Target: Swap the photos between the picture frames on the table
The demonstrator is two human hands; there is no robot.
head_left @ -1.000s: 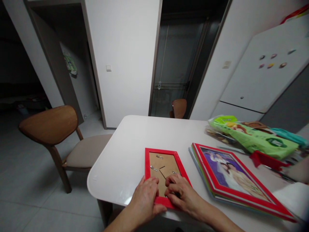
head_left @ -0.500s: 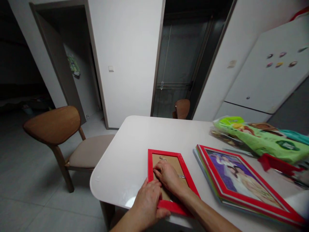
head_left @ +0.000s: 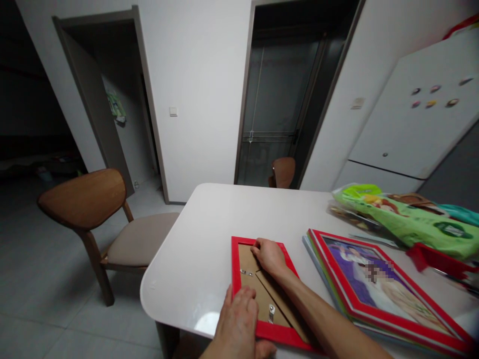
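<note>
A small red picture frame [head_left: 236, 271] lies face down on the white table [head_left: 209, 234], its brown backing board and metal clips showing. My left hand [head_left: 239, 319] rests flat on the frame's near left corner, fingers stretched out. My right hand [head_left: 269, 255] reaches to the frame's far edge, fingers curled and pinched at a clip there. What the fingertips hold is too small to make out.
A stack of red-framed pictures [head_left: 377, 291] lies to the right, a photo on top. Green packets [head_left: 407, 219] and a red object [head_left: 437, 259] sit at the far right. A wooden chair [head_left: 97, 214] stands left of the table; another chair [head_left: 282, 172] is behind.
My right hand has moved from the frame's near edge up to its far edge. My left hand stayed on the near left corner. The camera has shifted slightly.
</note>
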